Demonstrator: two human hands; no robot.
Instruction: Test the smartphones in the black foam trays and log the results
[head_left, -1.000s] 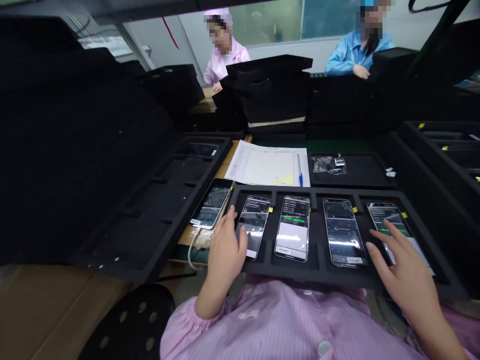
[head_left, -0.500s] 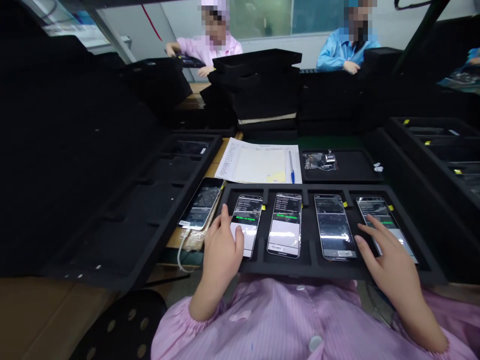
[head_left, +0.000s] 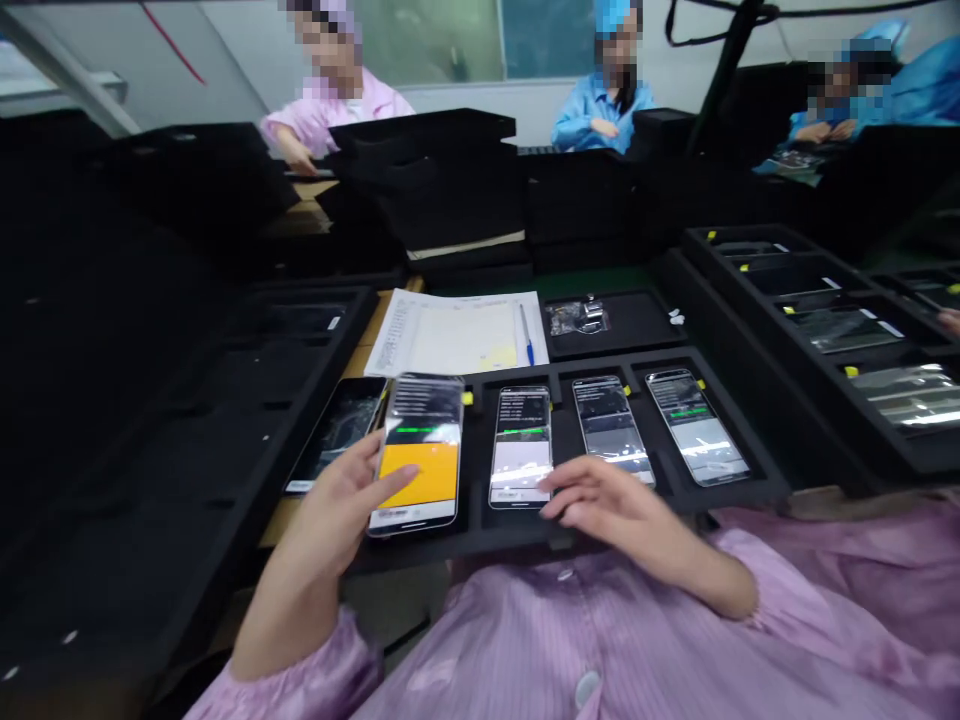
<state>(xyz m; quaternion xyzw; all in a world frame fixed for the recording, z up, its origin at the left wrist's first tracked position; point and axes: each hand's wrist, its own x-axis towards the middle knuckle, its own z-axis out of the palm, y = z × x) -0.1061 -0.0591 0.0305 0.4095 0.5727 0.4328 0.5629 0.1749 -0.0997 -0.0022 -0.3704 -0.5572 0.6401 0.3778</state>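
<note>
My left hand [head_left: 341, 510] grips a smartphone [head_left: 420, 475] by its left side, thumb over the lit screen, which shows an orange block under dark text. This phone is raised over the left end of a black foam tray [head_left: 480, 540]. In the tray lie a second smartphone [head_left: 519, 450] with a white lower screen, a third smartphone [head_left: 609, 425] with a greyish screen, and a fourth smartphone [head_left: 694, 425] at the right. My right hand [head_left: 615, 505] is open, its fingertips at the second phone's lower right corner; whether they touch it I cannot tell.
Another phone [head_left: 334, 435] lies left of the tray, by a large black tray [head_left: 247, 440]. Behind are paper sheets [head_left: 450, 330], a blue pen [head_left: 527, 335] and a small black tray [head_left: 622, 325] with a bagged part. More phone trays [head_left: 810, 300] stand right. Co-workers sit beyond stacked black trays [head_left: 435, 190].
My left hand has taken hold of the leftmost phone and raised it; its screen now shows orange. My right hand has moved left from the fourth phone to the second. The view has turned right.
</note>
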